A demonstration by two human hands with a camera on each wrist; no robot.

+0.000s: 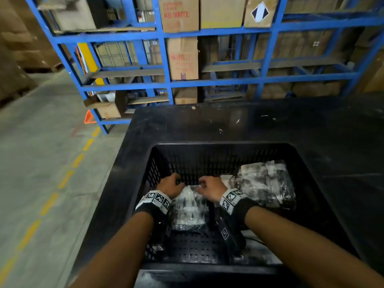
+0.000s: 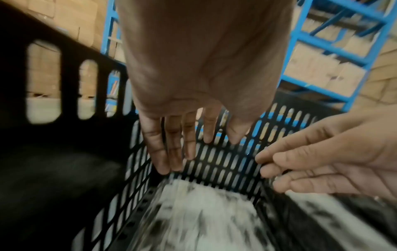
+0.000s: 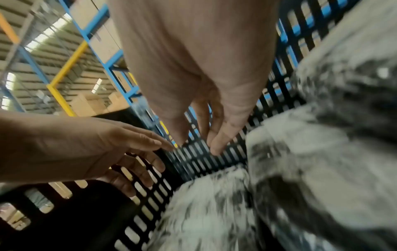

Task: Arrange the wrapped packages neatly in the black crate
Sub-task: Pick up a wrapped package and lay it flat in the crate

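Nearest me, inside the black perforated plastic crate (image 1: 324, 194), lay a clear-film-wrapped package with mottled black and white contents (image 1: 190, 206), flat on the crate floor toward its left half and reaching up to the far wall. My left hand (image 1: 171, 185) hovered over that package's far left corner, and in the left wrist view its fingers (image 2: 169, 149) hung straight and slightly spread, pointing down at the slotted wall and gripping nothing. My right hand (image 1: 209, 187) sat over the far right corner; its fingers (image 3: 221, 135) were loosely curved and parted, and I could not tell whether the tips touched the film.

Farther into the crate, on its right side, a second, bigger wrapped package of the same mottled look (image 1: 268, 183) rested higher, seemingly atop another bundle.

I judged these packages soft and fairly light, the glossy film slippery and prone to crinkle, so pinching loose wrap risked a tear or a slip. Taking one by both short ends, palms under the edges, looked safest.

Beyond the crate stood the black worktable (image 1: 207, 121), then the blue steel shelving (image 1: 218, 82) with brown cardboard boxes (image 1: 182, 59).
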